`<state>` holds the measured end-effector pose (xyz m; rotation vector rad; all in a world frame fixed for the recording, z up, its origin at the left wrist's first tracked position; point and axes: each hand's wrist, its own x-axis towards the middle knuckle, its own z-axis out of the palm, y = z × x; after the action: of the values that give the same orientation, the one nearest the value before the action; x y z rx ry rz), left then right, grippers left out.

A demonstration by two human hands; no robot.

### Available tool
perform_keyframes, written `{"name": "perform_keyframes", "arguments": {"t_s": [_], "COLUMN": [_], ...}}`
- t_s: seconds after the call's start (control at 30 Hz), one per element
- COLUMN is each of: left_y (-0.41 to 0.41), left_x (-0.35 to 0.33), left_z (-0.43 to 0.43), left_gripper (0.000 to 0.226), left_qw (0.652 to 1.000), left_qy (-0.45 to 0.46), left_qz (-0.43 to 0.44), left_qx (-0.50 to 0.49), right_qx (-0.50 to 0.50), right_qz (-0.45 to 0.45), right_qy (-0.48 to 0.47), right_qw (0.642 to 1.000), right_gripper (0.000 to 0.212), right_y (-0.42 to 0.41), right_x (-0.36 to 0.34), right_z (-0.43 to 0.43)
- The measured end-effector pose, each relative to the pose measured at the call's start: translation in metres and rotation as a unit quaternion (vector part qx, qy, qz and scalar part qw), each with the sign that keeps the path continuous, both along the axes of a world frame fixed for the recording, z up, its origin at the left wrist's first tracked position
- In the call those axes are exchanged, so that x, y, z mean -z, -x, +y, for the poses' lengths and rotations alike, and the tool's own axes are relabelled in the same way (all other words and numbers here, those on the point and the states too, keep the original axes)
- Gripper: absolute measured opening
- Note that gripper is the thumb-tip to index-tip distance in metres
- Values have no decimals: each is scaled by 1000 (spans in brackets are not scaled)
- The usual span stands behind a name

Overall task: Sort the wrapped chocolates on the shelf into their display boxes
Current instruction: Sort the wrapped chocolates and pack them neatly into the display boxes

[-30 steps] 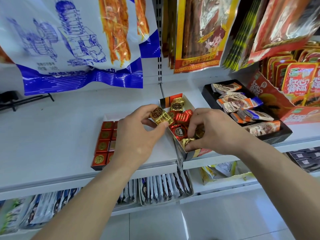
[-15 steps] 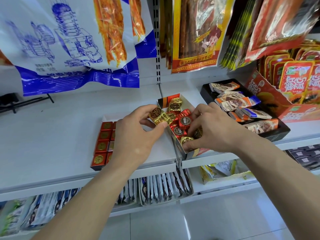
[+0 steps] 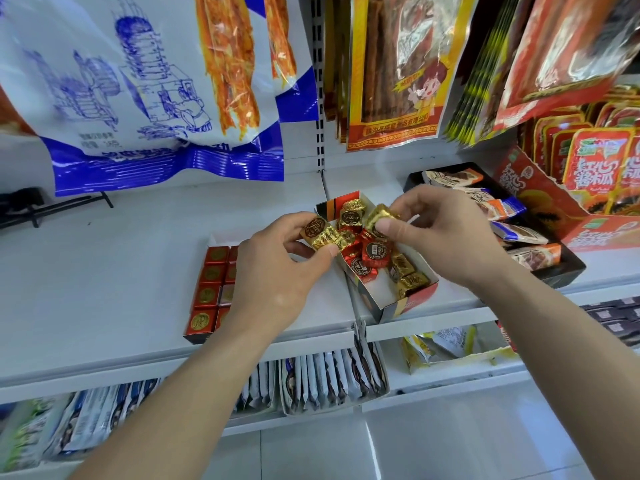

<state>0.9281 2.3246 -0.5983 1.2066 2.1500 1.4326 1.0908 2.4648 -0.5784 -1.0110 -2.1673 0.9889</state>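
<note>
A small open display box on the white shelf holds mixed gold and red wrapped chocolates. My left hand grips a clutch of gold-wrapped chocolates just left of the box. My right hand pinches one gold-wrapped chocolate above the box's far half. A second box of red square chocolates lies to the left, partly hidden under my left hand.
A black tray of wrapped bars sits right of my right hand, beside a red carton. Large snack bags hang above the shelf. Packets fill the lower shelf.
My right hand has lifted out of the box, pinching a gold chocolate raised above it. My left hand has stayed put with its gold chocolates.
</note>
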Motion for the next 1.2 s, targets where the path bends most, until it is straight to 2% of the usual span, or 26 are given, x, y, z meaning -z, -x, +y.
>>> {"name": "perform_keyframes", "arguments": {"t_s": [0.13, 0.23, 0.33, 0.43, 0.67, 0.87, 1.03, 1.2], "left_y": [-6, -10, -20, -32, -31, -30, -27, -25], "left_x": [-2, -5, -9, -13, -22, -25, -22, -16], "left_z": [2, 4, 11, 19, 21, 20, 15, 18], "left_gripper": [33, 37, 45, 43, 47, 42, 10, 4], "left_qw": [1000, 999, 992, 977, 949, 944, 944, 948], "left_qy": [9, 25, 76, 146, 260, 272, 263, 243], "left_qz": [-2, -6, -17, 14, 83, 73, 63, 86], "left_qx": [16, 47, 102, 155, 159, 171, 189, 188], "right_qx": [32, 56, 50, 29, 11, -21, -47, -75], "right_qz": [-16, -8, -15, -27, -16, -27, -35, -54], "right_qy": [-33, -49, -7, -4, 6, 5, -10, -4], "right_qw": [999, 997, 999, 999, 1000, 999, 998, 996], "right_gripper": [32, 23, 18, 18, 15, 16, 13, 6], "right_y": [20, 14, -4, -20, -29, -32, -39, -43], "right_x": [5, 4, 6, 9, 13, 14, 11, 12], "right_z": [-2, -3, 1, 3, 6, 2, 0, -5]}}
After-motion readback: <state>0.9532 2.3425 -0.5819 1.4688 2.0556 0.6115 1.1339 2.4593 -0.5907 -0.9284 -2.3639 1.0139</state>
